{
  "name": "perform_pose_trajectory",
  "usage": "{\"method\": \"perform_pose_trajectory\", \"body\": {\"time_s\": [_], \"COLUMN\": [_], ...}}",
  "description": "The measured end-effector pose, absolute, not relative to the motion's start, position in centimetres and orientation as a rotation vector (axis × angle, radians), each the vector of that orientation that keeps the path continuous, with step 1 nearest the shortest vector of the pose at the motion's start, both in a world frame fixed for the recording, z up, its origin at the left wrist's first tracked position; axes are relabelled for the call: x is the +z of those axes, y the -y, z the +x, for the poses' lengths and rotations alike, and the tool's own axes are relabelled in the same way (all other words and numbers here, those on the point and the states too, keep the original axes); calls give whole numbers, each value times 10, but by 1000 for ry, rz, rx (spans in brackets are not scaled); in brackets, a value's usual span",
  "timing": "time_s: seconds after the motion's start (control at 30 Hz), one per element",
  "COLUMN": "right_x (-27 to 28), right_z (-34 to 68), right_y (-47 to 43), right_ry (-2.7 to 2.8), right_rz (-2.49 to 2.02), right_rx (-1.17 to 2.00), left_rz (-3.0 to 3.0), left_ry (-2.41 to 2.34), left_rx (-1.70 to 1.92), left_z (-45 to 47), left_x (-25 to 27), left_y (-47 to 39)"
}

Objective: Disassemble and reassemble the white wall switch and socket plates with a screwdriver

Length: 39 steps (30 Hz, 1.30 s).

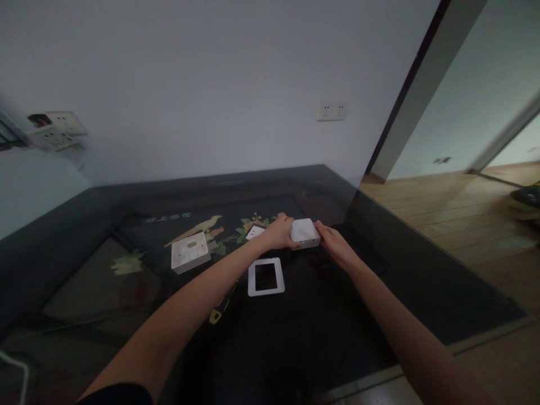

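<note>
A small white square box point(304, 232) is between my two hands on the dark table. My left hand point(279, 232) grips its left side, with the thumb at the near edge and the fingers at the far one. At the right side my right hand point(334, 243) presses its fingers against the box. Close in front of my left wrist lies a flat white square frame point(252, 278) with a dark opening. A white plate with small dark slots point(254, 232), like a socket cover, is partly hidden behind my left forearm. Farther left sits an open white shallow box point(189, 264).
A tool with a yellow-and-black handle point(216, 316) lies partly under my left forearm. The glossy dark table point(329, 332) has a printed bird and flowers. Behind it rises a wall with a double socket point(332, 111). A white cable point(20, 365) shows at lower left.
</note>
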State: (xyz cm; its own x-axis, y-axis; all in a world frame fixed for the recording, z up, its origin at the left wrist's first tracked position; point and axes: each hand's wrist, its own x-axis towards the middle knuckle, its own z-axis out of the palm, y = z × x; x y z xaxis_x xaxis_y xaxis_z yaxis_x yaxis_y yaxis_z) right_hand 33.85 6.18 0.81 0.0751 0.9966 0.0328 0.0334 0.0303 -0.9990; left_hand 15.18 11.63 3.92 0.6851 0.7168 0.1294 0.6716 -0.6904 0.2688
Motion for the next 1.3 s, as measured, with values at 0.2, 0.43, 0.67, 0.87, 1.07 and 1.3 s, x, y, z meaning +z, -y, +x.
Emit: {"method": "perform_pose_trajectory", "body": {"time_s": [0.2,0.43,0.67,0.87,1.07,1.3], "right_x": [-2,-11,-5,2,7,29], "right_z": [346,349,343,339,337,317], "right_y": [-68,-73,-69,-64,-55,-22], "right_ry": [1152,1173,1156,1283,1448,1642], "right_rz": [-1197,-1253,-1343,-1469,-1391,-1210], "right_rx": [1109,977,901,772,418,303], "left_rz": [2738,2727,2678,2595,2497,2238], "left_ry": [-1166,-1160,-1183,-1103,-1257,-1698], "left_rx": [182,222,249,380,859,1216], "left_z": [160,169,168,138,52,-67], "left_x": [45,41,37,49,79,60], "left_y": [-127,-138,-135,-135,-123,-65]}}
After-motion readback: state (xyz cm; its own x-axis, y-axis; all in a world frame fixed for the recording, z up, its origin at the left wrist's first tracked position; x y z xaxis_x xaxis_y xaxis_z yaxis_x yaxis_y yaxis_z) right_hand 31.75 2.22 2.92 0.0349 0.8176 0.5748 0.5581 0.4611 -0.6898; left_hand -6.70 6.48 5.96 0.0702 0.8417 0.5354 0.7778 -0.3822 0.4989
